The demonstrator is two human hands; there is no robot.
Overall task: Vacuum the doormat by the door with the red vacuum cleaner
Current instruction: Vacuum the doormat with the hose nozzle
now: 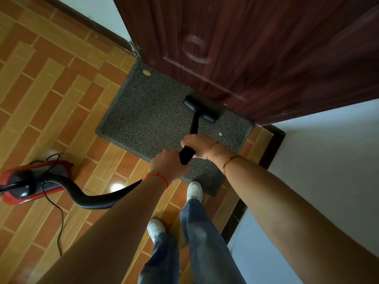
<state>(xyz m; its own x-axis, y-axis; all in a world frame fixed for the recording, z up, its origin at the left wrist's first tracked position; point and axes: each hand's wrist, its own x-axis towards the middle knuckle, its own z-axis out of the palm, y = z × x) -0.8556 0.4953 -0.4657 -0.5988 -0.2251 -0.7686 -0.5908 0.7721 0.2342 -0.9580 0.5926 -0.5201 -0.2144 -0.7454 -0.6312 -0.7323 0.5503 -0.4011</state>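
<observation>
A grey speckled doormat [147,117] lies on the tiled floor against a dark red door [246,48]. The black floor nozzle [200,109] rests on the mat's far right part, close to the door's bottom edge. Its black wand [194,125] runs back to my hands. My right hand [198,144] grips the wand higher up; my left hand [169,164] grips it just below, where the ribbed black hose [98,198] begins. The hose curves left to the red vacuum cleaner body [30,181] on the floor. A yellowish spot [146,73] and a white speck [220,133] lie on the mat.
White walls [328,160] with a dark skirting close in on the right. A thin black power cord [59,218] trails over the orange tiles behind the vacuum. My feet in white shoes [194,190] stand at the mat's near corner.
</observation>
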